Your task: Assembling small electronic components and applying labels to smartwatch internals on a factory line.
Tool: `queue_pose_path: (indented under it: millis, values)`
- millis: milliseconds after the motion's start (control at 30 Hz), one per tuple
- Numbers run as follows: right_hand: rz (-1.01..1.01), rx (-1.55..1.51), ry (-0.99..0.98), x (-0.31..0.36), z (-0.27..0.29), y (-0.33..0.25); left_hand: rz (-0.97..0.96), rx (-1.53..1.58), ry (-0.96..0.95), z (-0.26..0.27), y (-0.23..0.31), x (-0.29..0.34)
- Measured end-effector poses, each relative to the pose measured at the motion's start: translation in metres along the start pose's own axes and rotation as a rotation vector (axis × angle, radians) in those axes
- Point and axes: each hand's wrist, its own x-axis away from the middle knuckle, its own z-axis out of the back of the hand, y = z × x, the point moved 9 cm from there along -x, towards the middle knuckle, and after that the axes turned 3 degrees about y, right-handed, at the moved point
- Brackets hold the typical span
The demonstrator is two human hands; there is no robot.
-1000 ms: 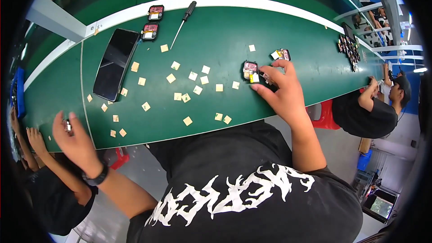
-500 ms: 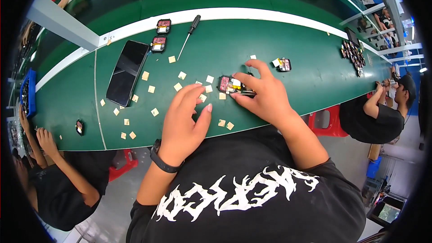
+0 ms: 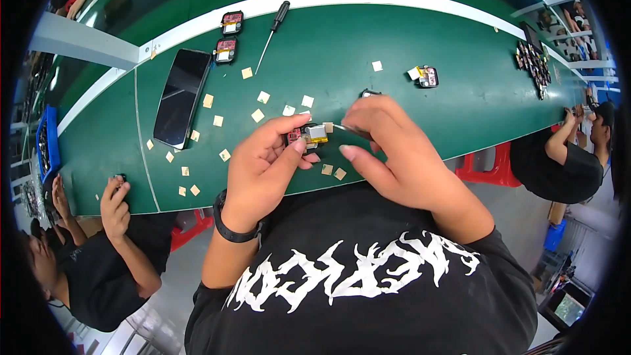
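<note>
Left hand [image 3: 259,164] now grips open device [image 3: 294,139]; right hand [image 3: 391,151] moved off, just right. Co-worker's hand [image 3: 116,209] now at far-left unit [image 3: 120,177].

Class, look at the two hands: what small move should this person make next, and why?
Probably ease the thin metal tool a little toward the silver battery. The left hand has the open device in its grip with the battery showing, and the right hand has the tool pointing that way, its tip seemingly just short of the battery.
</note>
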Motion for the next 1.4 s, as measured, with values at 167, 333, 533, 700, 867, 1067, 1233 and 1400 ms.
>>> queue_pose_path:
  millis: [167, 333, 533, 700, 867, 1067, 1233, 1400]
  values:
    - [0.037, 0.036, -0.109, 0.012, -0.022, -0.006, 0.030, 0.094, 0.059, -0.002, -0.008, 0.010]
    - [0.004, 0.231, -0.120, 0.017, -0.043, 0.002, 0.020, -0.007, 0.182, 0.008, -0.019, 0.014]
    - [-0.026, 0.323, -0.125, 0.014, -0.056, 0.012, -0.058, -0.134, 0.259, 0.013, -0.022, 0.017]
    - [0.011, 0.358, -0.171, 0.010, -0.062, 0.010, -0.208, -0.291, 0.230, 0.014, -0.017, 0.017]
    - [0.072, 0.336, -0.196, 0.006, -0.065, 0.004, -0.113, -0.183, 0.191, 0.019, -0.024, 0.015]
    - [-0.056, 0.187, -0.144, 0.008, -0.059, 0.019, 0.010, 0.014, 0.132, 0.019, -0.024, 0.015]
    - [-0.116, -0.123, -0.176, 0.010, -0.054, 0.029, 0.061, 0.156, 0.129, 0.023, -0.025, 0.016]
    - [-0.288, -0.173, -0.144, 0.010, -0.050, 0.037, -0.005, 0.162, 0.148, 0.019, -0.024, 0.016]
